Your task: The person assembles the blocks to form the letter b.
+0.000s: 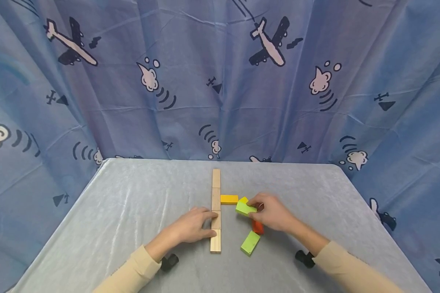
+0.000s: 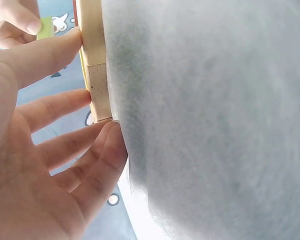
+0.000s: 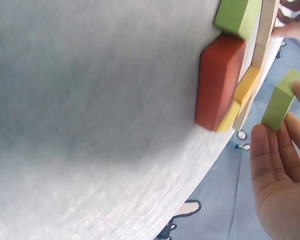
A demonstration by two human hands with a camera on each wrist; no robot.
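Several plain wooden blocks (image 1: 216,198) lie end to end in a straight row across the table. My left hand (image 1: 195,225) rests against the near part of this row from the left, its fingers fairly straight and fingertips on the blocks' side. Between thumb and fingers, my right hand (image 1: 275,213) pinches a light green block (image 3: 281,102), held raised over the coloured blocks. Below it, a yellow block (image 1: 244,200) is partly hidden. An orange-yellow block (image 1: 229,199) meets the row's right side. The red block (image 3: 217,82) lies close to a second green block (image 1: 250,243).
A pale cloth covers the table (image 1: 132,191). Behind it hangs a blue curtain (image 1: 190,81) printed with planes and clouds. Dark wrist cameras (image 1: 305,259) sit below both forearms, and light sleeves (image 1: 133,268) cover the arms.
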